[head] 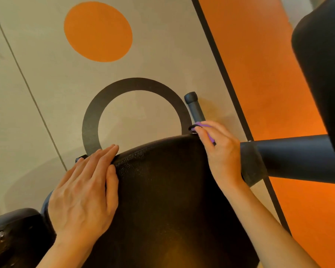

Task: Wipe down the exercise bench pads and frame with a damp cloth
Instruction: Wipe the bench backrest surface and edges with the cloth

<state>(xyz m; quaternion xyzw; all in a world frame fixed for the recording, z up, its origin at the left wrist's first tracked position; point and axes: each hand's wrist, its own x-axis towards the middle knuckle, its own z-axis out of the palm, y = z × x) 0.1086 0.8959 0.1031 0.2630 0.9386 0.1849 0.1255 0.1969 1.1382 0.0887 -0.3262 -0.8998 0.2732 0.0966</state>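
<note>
A black textured bench pad (162,200) fills the lower middle of the head view. My left hand (85,192) lies flat on the pad's left edge, fingers straight and pointing up over the rim. At the pad's upper right corner, my right hand (219,151) grips a purple cloth (206,130), of which only a small strip shows between the fingers. The cloth touches a black frame part just below a black tube (194,108) with a rubber end cap.
A thick black padded bar (298,157) runs out to the right, with a large black roller pad (323,74) above it. Another black pad (12,238) sits at the lower left. The floor is beige with an orange disc (98,31), a black ring (135,84) and an orange zone.
</note>
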